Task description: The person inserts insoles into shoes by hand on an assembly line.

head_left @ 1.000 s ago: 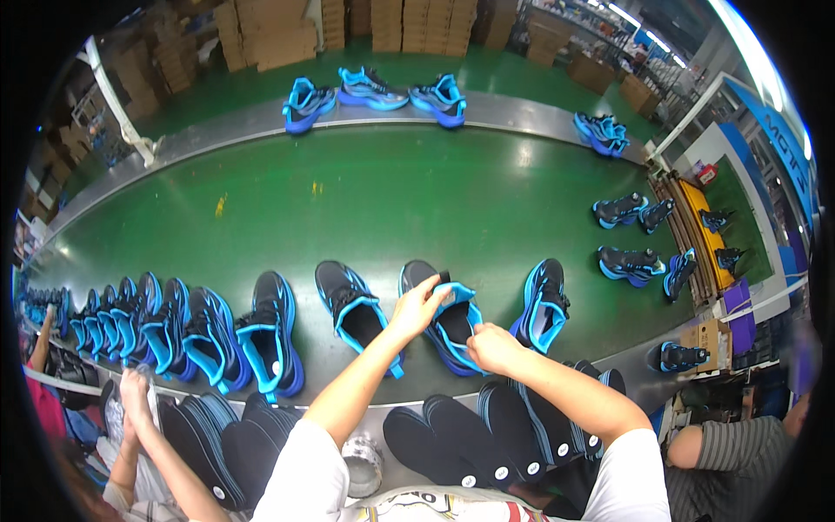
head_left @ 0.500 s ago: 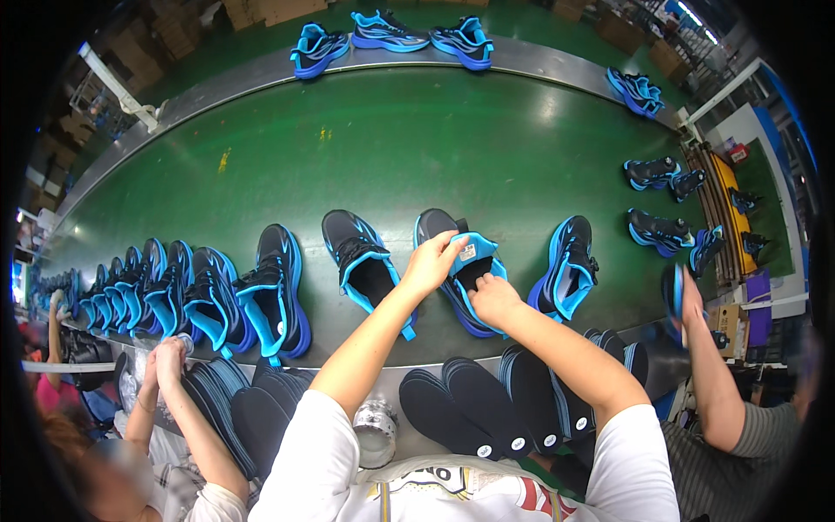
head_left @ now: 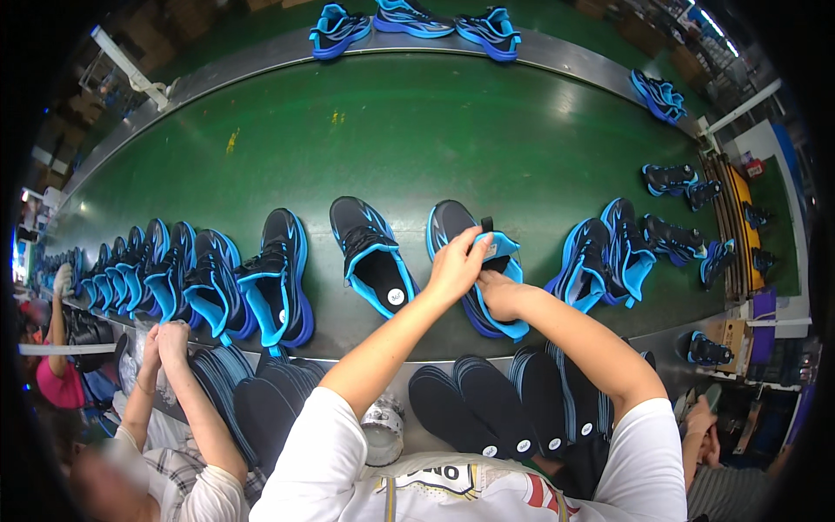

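Left hand (head_left: 457, 265): thumb and fingers pinching at the edge of the light-blue tongue (head_left: 501, 244) of a black-and-blue shoe (head_left: 451, 220). Right hand (head_left: 503, 297): fingers down in the same shoe's opening; fingertips hidden, cannot tell whether spread or pressed together. Shoe stands sole down on the green conveyor (head_left: 400, 130), near its close edge, toe away from the person.

Just left, apart from it: second shoe (head_left: 369, 244), white round sticker (head_left: 396, 297) visible inside. To the right: a pair of shoes (head_left: 580, 261), side by side. Farther left: a long row of shoes (head_left: 209, 277), toes away.

Close metal edge: black insoles (head_left: 454, 409) in overlapping stacks; a whitish round container (head_left: 383, 432) between stacks. Lower left: a co-worker's hands (head_left: 167, 344), close together. Far metal ledge: three shoes (head_left: 414, 19) grouped, another (head_left: 658, 96) well apart at right.
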Action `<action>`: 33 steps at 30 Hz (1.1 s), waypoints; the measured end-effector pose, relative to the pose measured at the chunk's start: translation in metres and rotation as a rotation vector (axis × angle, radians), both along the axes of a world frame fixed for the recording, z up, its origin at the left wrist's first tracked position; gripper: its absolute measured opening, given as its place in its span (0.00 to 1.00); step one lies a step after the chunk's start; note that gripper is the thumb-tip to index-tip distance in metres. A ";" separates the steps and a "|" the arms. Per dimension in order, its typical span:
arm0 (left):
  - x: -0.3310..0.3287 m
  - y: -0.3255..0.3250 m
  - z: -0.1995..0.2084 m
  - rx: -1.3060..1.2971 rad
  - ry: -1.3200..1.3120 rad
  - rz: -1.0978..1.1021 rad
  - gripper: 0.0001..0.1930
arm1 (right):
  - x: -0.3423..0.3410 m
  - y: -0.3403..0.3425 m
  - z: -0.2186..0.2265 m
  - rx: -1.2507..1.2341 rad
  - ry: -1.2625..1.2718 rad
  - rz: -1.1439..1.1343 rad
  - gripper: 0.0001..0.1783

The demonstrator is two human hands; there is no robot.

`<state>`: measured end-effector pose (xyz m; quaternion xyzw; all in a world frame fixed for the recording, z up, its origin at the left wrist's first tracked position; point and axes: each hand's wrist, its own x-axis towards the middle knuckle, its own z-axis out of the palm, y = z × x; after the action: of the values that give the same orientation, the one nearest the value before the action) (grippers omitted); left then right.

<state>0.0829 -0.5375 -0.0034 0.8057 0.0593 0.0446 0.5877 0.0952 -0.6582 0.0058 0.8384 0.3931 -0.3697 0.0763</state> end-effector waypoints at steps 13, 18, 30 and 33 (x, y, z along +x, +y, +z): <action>-0.009 -0.018 -0.006 0.437 -0.521 0.000 0.14 | 0.021 0.027 -0.089 -0.058 -0.112 -0.048 0.19; -0.001 -0.015 -0.015 0.598 -0.546 -0.034 0.17 | 0.035 0.014 -0.055 0.016 0.014 -0.120 0.17; 0.018 0.007 0.003 0.486 -0.272 -0.070 0.19 | -0.021 -0.020 0.026 -0.075 0.097 -0.009 0.35; 0.023 0.022 0.014 0.707 -0.397 -0.252 0.21 | -0.050 -0.049 0.012 0.685 -0.373 -0.175 0.20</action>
<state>0.1063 -0.5154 0.0107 0.9344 -0.1727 0.1444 0.2760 0.0454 -0.7068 0.0176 0.8983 0.4003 -0.0637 -0.1694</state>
